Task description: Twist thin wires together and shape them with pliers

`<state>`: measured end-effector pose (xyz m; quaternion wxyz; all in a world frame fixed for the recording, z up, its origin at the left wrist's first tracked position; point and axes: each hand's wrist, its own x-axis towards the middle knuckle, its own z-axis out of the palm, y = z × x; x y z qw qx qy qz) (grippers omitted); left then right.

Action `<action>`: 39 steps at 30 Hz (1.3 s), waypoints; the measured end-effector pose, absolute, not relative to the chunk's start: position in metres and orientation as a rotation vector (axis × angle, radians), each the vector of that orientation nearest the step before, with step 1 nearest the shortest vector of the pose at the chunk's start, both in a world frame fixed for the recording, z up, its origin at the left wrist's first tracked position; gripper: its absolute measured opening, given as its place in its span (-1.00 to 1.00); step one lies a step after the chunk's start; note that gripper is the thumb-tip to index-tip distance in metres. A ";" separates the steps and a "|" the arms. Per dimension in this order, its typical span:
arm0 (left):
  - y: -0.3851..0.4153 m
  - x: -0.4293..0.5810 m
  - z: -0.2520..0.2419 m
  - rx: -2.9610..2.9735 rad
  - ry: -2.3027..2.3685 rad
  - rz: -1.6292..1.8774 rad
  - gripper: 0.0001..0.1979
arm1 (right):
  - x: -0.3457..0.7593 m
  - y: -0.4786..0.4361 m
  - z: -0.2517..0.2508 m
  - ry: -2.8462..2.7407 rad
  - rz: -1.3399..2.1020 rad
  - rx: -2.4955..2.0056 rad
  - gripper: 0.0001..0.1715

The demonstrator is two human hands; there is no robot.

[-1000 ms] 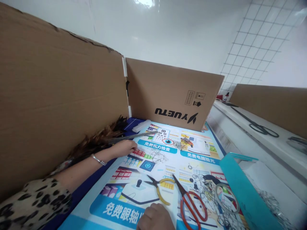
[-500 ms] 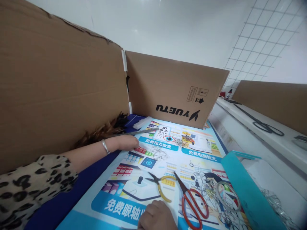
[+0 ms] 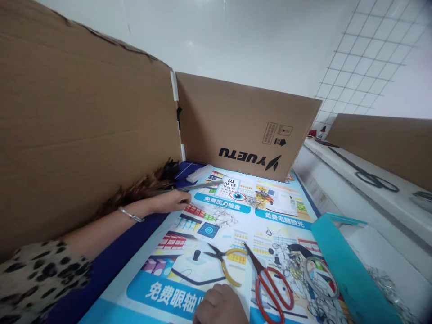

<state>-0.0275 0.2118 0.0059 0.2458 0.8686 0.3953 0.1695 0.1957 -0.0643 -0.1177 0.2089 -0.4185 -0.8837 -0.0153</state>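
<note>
My left hand [image 3: 173,201] is stretched out over the left edge of the printed sheet [image 3: 232,234]. Its fingers are curled together, and whatever they may hold is too small to make out. Just behind it, brown and black feathers [image 3: 148,182] lie along the cardboard, and a thin grey strip [image 3: 205,184] extends onto the sheet. At the bottom edge, my right hand [image 3: 221,306] rests closed, partly cut off; its fingertips and anything in them are hidden. Close to it lie pliers with yellow handles [image 3: 229,265] and scissors with red handles [image 3: 270,288].
Cardboard panels [image 3: 249,126] stand at the left and back. On the right are tangled wire pieces [image 3: 286,265], a roll of clear tape [image 3: 322,276] and a teal box [image 3: 351,270] holding more wire. Black scissors [image 3: 374,177] lie on a white ledge [image 3: 405,198].
My left hand has drawn back slightly to the left, its wrist and bracelet lower now. My right hand, the pliers and the red-handled scissors have stayed in place.
</note>
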 end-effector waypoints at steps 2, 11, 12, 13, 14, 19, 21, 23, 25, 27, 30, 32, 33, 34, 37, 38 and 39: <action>0.206 -0.036 0.007 2.270 1.065 0.510 -0.79 | 0.194 -0.065 -0.120 -2.421 -0.087 -1.184 -0.64; 0.128 -0.056 -0.003 1.831 1.052 0.692 -0.66 | 0.196 -0.062 -0.106 -2.517 -0.059 -1.159 -0.64; 0.119 -0.054 -0.005 1.724 1.049 0.692 -0.66 | 0.198 -0.063 -0.101 -2.524 -0.018 -1.158 -0.67; 0.110 -0.051 -0.007 1.644 1.043 0.690 -0.67 | 0.199 -0.065 -0.096 -2.519 0.033 -1.176 -0.71; 0.102 -0.048 -0.009 1.585 1.034 0.681 -0.68 | 0.201 -0.068 -0.089 -2.504 0.081 -1.195 -0.75; 0.081 -0.030 -0.023 1.512 1.013 0.626 -0.70 | 0.203 -0.080 -0.056 -2.506 0.274 -1.297 -0.88; 0.078 -0.025 -0.029 1.510 1.013 0.609 -0.71 | 0.202 -0.081 -0.047 -2.491 0.313 -1.311 -0.89; 0.075 -0.024 -0.034 1.531 1.020 0.590 -0.74 | 0.202 -0.082 -0.043 -2.476 0.333 -1.310 -0.90; 0.073 -0.024 -0.037 1.564 1.038 0.567 -0.78 | 0.202 -0.083 -0.041 -2.464 0.341 -1.301 -0.90; 0.071 -0.026 -0.039 1.596 1.062 0.541 -0.80 | 0.202 -0.084 -0.041 -2.447 0.349 -1.294 -0.91; 0.070 -0.027 -0.039 1.629 1.086 0.510 -0.79 | 0.202 -0.085 -0.037 -2.423 0.383 -1.286 -0.90; 0.069 -0.028 -0.037 1.649 1.095 0.511 -0.79 | 0.203 -0.084 -0.033 -2.410 0.407 -1.288 -0.86; 0.069 -0.028 -0.035 1.662 1.098 0.516 -0.80 | 0.203 -0.084 -0.031 -2.408 0.420 -1.291 -0.85; 0.068 -0.029 -0.032 1.674 1.098 0.521 -0.80 | 0.203 -0.083 -0.029 -2.405 0.432 -1.295 -0.83; 0.063 -0.029 -0.020 1.721 1.078 0.525 -0.83 | 0.203 -0.080 -0.026 -2.406 0.466 -1.312 -0.81; 0.059 -0.028 -0.016 1.754 1.061 0.531 -0.85 | 0.203 -0.080 -0.026 -2.408 0.475 -1.313 -0.81; 0.055 -0.027 -0.011 1.815 1.027 0.537 -0.86 | 0.203 -0.079 -0.025 -2.405 0.479 -1.317 -0.81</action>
